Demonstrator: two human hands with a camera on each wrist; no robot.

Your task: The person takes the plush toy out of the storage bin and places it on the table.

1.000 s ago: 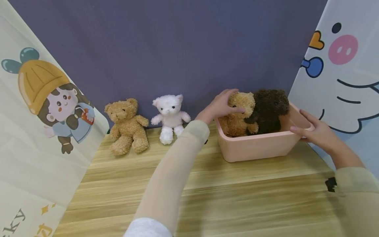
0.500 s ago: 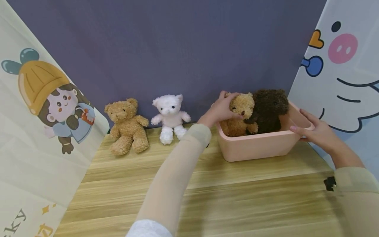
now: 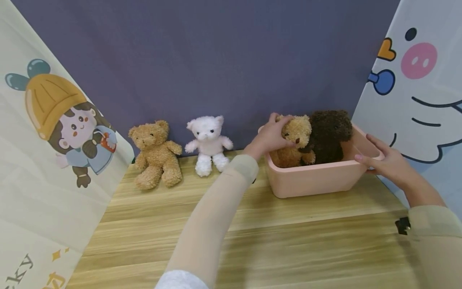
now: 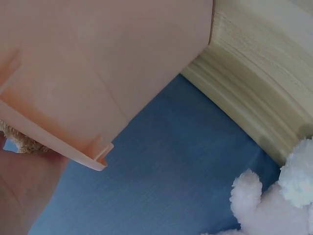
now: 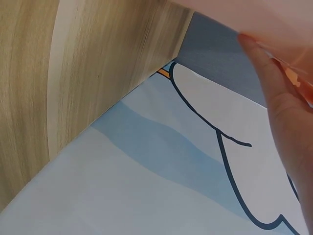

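A pink plastic bin (image 3: 310, 180) stands at the right of the table, with two plush bears inside. My left hand (image 3: 272, 134) grips the head of the tan teddy bear (image 3: 301, 127) at the bin's left end, thumb in front and fingers behind. Beside that bear sits a dark brown teddy bear (image 3: 328, 132), apart from my hands. My right hand (image 3: 388, 162) holds the bin's right rim, its thumb over the edge and some fingers hidden below. In the left wrist view, the bin's outer wall (image 4: 112, 58) hides most of the tan bear.
Left of the bin, a white plush bear (image 3: 207, 136) and another light brown teddy bear (image 3: 155, 154) lean against the dark blue backdrop (image 3: 216, 56). The wood-grain table (image 3: 281, 245) reaches printed cloth panels on both sides. A small black object (image 3: 402, 225) shows by the right sleeve.
My left hand has shifted slightly left and down on the tan bear's head, uncovering more of its face. The bin and my right hand stay in place.
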